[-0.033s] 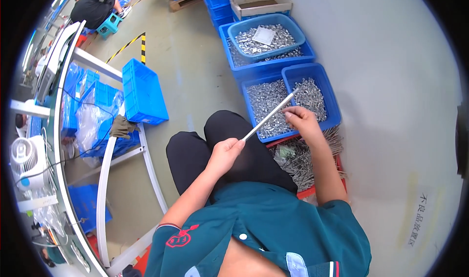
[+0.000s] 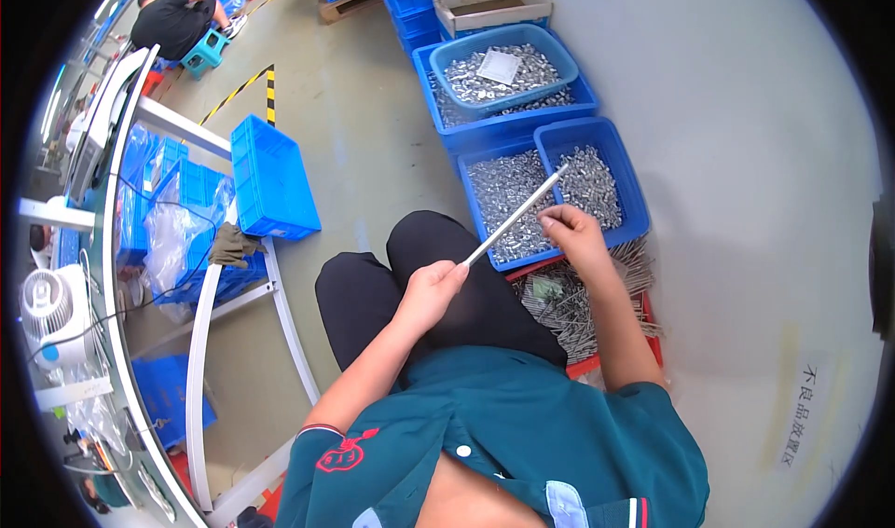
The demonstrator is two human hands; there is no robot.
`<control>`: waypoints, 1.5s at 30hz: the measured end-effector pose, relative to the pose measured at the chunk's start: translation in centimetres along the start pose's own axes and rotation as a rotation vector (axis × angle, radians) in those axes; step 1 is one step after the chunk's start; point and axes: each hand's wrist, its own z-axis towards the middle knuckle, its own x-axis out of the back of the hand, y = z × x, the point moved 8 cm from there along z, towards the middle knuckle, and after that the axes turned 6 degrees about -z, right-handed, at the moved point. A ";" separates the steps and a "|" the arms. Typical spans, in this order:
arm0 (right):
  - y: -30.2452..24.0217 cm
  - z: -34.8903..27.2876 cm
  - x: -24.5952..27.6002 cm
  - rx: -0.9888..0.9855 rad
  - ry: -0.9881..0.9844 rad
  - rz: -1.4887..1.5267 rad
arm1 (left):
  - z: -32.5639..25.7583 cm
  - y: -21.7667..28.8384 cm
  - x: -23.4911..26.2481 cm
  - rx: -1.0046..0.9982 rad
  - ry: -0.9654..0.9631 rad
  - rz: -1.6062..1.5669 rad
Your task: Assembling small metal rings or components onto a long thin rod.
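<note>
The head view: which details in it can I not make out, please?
Head view, all:
Pale rod: near end hidden inside the left hand.
Right hand: whether it pinches anything is too small to tell.
Red container: partly hidden by the blue bin and right forearm.
Workbench: cut off by the dark rim.

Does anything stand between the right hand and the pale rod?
Nothing visible does. The right hand is beside the pale rod, which the left hand grips near one end; small metal parts lie below, not between them.
</note>
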 end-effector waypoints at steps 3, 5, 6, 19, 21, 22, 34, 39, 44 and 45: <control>-0.5 -3.2 -1.1 0.141 0.118 -0.045 | 1.0 2.0 -2.7 0.110 -0.103 -0.121; -2.5 -5.1 -2.4 0.399 0.146 -0.286 | 1.8 2.2 -5.2 0.280 -0.218 -0.269; -2.9 -5.7 -3.4 0.506 0.121 -0.389 | 2.5 2.4 -5.8 0.282 -0.227 -0.257; 5.8 1.2 6.7 0.346 0.482 -0.525 | 3.7 -0.1 -10.3 0.546 -0.339 -0.162; 8.3 3.0 9.5 0.287 0.542 -0.580 | 2.2 0.3 -9.7 0.518 -0.353 -0.131; 9.4 3.7 10.9 0.274 0.584 -0.628 | 1.6 0.5 -9.3 0.487 -0.369 -0.102; 9.6 5.0 5.0 0.207 0.478 -0.642 | -1.6 -2.9 -0.3 0.316 -0.020 -0.403; 12.7 6.7 -2.4 0.174 0.163 -0.939 | -0.9 -3.4 -0.3 0.262 -0.004 -0.487; 14.4 8.0 -5.9 0.309 0.041 -1.121 | -0.9 -4.2 0.3 0.257 0.002 -0.533; 14.4 8.3 -6.7 0.365 0.028 -1.128 | -0.9 -4.3 0.6 0.261 0.008 -0.533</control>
